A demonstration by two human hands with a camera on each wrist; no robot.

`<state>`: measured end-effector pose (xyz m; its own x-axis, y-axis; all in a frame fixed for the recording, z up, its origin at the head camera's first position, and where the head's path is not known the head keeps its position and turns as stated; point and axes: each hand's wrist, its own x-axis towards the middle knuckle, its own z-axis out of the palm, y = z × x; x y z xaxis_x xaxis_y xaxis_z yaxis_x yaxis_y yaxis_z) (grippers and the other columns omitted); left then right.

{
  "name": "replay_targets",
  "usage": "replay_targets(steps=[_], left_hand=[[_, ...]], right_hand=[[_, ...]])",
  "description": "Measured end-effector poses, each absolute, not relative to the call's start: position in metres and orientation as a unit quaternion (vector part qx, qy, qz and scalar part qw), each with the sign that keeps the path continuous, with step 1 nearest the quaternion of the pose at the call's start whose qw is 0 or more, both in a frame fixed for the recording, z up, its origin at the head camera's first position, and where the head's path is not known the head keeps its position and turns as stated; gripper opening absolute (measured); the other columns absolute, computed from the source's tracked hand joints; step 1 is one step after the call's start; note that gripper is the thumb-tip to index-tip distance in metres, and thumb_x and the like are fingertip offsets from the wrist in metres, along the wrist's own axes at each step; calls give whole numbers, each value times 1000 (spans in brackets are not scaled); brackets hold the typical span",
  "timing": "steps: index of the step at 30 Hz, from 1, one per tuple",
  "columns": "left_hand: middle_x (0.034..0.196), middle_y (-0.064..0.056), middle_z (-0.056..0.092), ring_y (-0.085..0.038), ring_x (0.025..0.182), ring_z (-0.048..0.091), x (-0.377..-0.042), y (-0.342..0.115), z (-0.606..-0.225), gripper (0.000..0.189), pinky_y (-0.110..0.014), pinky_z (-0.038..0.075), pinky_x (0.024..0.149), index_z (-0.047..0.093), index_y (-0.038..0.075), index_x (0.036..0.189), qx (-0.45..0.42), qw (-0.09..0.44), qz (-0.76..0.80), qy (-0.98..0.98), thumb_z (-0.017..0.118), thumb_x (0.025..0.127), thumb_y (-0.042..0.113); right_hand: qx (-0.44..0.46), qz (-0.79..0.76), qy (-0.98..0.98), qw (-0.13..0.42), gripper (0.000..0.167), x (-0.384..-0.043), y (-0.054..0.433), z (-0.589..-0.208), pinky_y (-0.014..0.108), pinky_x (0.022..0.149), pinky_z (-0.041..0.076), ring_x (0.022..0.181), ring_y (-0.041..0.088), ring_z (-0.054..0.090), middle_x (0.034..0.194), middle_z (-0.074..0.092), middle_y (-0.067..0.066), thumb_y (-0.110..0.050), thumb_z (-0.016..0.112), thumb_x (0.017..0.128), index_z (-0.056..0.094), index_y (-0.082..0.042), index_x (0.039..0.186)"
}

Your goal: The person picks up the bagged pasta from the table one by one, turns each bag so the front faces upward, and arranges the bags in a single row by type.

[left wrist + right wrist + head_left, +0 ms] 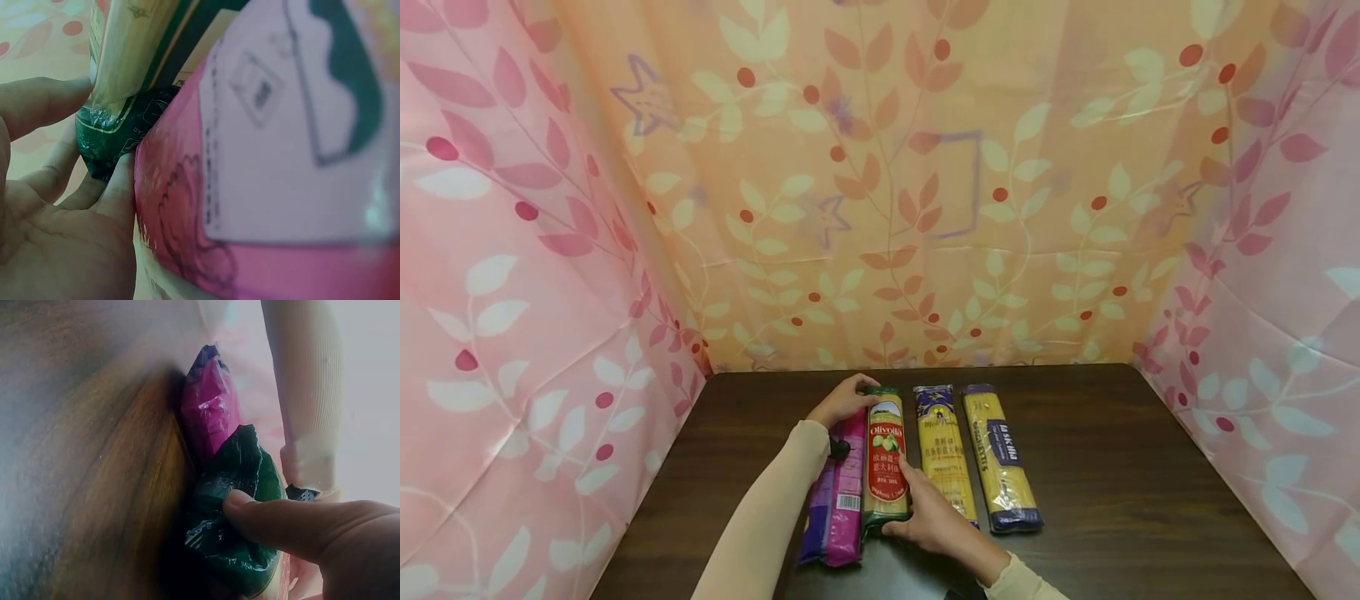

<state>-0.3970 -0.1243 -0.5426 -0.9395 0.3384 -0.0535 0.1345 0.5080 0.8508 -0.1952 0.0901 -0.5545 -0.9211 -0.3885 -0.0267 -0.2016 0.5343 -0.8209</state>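
A spaghetti pack [887, 454] with a red label and green ends lies between my two hands. My left hand [842, 403] grips its far end; in the left wrist view the thumb [47, 103] is on one side of the green end [103, 140] and the fingers are around the other. My right hand [934, 518] holds the near end, its thumb [269, 519] pressed on the crumpled green wrapper [234, 469] and its other fingers along the right side. Directly left of this pack lies a pink and purple pack [844, 508], partly covered by my left hand.
Right of the held pack lies a yellow spaghetti pack with a blue top [940, 454], its lower part behind my right hand. Farther right is a spaghetti pack with purple ends [1000, 462]. All lie on a dark wooden table [1120, 467], with patterned curtains [880, 208] around its back and sides.
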Motion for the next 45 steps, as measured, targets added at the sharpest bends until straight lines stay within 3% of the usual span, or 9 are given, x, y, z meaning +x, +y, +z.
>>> replay_targets(steps=[12, 25, 31, 37, 45], left_hand=[[133, -20, 66, -28, 107, 66, -395, -126, -545, 34, -45, 56, 92, 67, 4, 136, 134, 98, 462, 871, 70, 106, 20], [145, -23, 61, -36, 122, 62, -390, -122, -543, 35, -54, 53, 101, 67, 3, 139, 155, 72, 447, 878, 69, 106, 13], [145, -17, 64, -39, 132, 60, -391, -123, -539, 37, -57, 51, 105, 67, 7, 140, 148, 54, 423, 892, 72, 105, 15], [145, -20, 65, -41, 137, 58, -391, -134, -536, 40, -58, 47, 111, 62, 3, 144, 142, 41, 414, 898, 69, 106, 13], [143, -20, 65, -39, 136, 59, -383, -154, -536, 38, -55, 46, 114, 66, 5, 141, 146, 47, 386, 910, 71, 105, 17]], right_hand=[[-183, -434, 878, 89, 123, -193, 84, -559, 66, 113, 43, 134, 49, 54, 155, 44, 34, -22, 98, 78, 18, 11, 166], [-166, -426, 883, 104, 121, -192, 80, -555, 59, 107, 50, 124, 36, 58, 144, 46, 25, -24, 99, 79, 22, 10, 166], [-169, -414, 889, 98, 119, -192, 80, -557, 58, 106, 51, 125, 37, 58, 145, 44, 24, -29, 98, 80, 24, 9, 166], [-173, -393, 900, 77, 116, -189, 81, -558, 58, 104, 52, 129, 39, 56, 147, 42, 23, -33, 98, 80, 31, 8, 165], [-179, -353, 916, 62, 112, -181, 84, -555, 65, 111, 46, 144, 47, 41, 156, 38, 27, -39, 97, 80, 36, 6, 164]])
